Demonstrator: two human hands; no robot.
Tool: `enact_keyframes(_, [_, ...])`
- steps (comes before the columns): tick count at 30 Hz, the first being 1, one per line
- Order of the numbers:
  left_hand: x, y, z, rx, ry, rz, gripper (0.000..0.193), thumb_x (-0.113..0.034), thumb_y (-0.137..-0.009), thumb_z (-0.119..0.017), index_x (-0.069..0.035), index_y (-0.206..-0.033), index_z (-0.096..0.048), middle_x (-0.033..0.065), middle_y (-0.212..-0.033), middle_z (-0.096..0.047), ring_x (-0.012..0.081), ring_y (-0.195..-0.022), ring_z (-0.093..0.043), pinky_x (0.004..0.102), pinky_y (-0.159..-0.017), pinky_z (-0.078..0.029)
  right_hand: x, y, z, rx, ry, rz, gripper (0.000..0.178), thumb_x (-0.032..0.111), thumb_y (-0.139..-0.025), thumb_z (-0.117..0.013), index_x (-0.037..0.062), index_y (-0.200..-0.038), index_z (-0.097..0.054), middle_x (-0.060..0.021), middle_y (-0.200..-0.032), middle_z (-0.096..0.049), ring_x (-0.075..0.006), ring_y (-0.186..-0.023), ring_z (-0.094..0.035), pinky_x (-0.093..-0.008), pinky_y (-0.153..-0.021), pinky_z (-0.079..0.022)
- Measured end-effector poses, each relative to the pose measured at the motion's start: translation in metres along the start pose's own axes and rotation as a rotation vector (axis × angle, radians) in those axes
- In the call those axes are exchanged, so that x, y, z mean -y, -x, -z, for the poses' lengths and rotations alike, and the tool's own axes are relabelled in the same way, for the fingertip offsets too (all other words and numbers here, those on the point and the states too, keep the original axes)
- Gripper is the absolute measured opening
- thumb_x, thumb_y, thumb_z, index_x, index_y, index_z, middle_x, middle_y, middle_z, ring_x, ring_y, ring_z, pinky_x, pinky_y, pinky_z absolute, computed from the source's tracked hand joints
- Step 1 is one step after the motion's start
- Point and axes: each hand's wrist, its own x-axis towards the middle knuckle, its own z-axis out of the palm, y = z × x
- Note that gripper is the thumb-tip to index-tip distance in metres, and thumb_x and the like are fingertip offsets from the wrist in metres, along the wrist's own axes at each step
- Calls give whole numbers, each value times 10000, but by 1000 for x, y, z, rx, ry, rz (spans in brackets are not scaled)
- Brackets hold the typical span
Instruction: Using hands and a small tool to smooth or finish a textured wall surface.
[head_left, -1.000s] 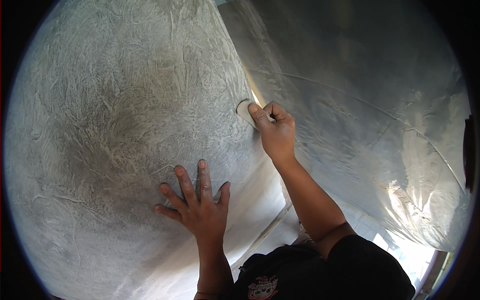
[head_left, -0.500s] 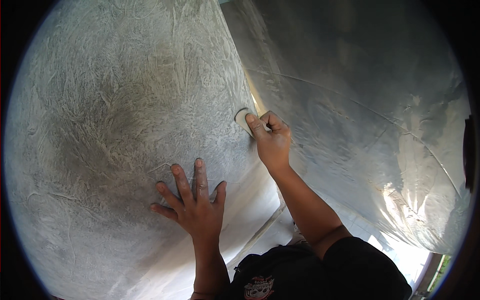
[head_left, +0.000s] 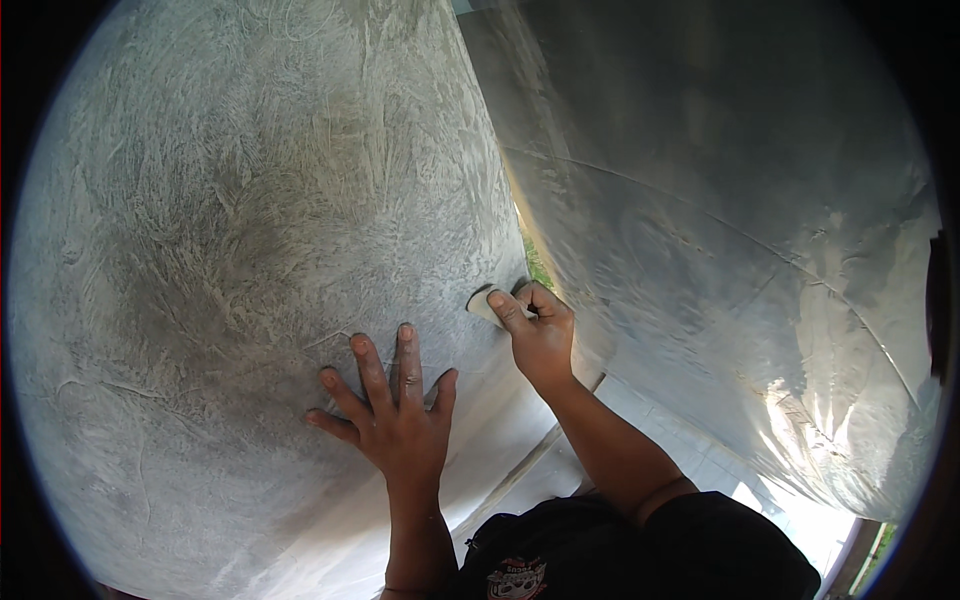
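Observation:
A large grey-white panel with a rough, swirled surface fills the left and middle of the view. My left hand lies flat on it with fingers spread. To the right, my right hand pinches a small pale scraper between thumb and curled fingers. The scraper's rounded dark edge rests on the panel close to its right edge. Part of the scraper is hidden inside my fingers, and some fine dust coats my fingers.
A darker, glossy sheet with a long crease hangs to the right. Between it and the panel is a narrow gap showing green. Pale floor tiles lie below, and strong light falls at the lower right.
My right hand has moved down along the panel's right edge with the scraper, which is now tilted flatter. My left hand stays spread at nearly the same place.

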Motion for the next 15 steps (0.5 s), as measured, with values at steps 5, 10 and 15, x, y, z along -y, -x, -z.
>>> enact_keyframes(5, [0,1,0,12,4,0,602,-647,-813,-573,-349,-1334,-537,72,-1532,-314,435,-1443,-57,670,-1087,77,43,-65,-5,-50,3,-72,456,277,-819,-773,30,-597,-460,20,-532,-421,-56,-549,-353,-246,-487,-309])
enact_keyframes(10, [2,3,-1,1,-14,-9,605,-654,-816,-565,-348,-1337,-534,73,-1534,-310,429,-1445,-62,670,-1088,72,20,-6,-5,-32,26,-118,461,256,-796,-796,30,-592,-449,16,-540,-412,-64,-544,-345,-250,-484,-307])
enact_keyframes(15, [0,2,0,4,-6,-10,607,-660,-818,-557,-346,-1337,-534,71,-1533,-313,427,-1445,-65,671,-1089,63,40,-57,-3,-39,-95,-175,434,217,-777,-813,28,-592,-469,20,-543,-429,-61,-530,-341,-244,-484,-318])
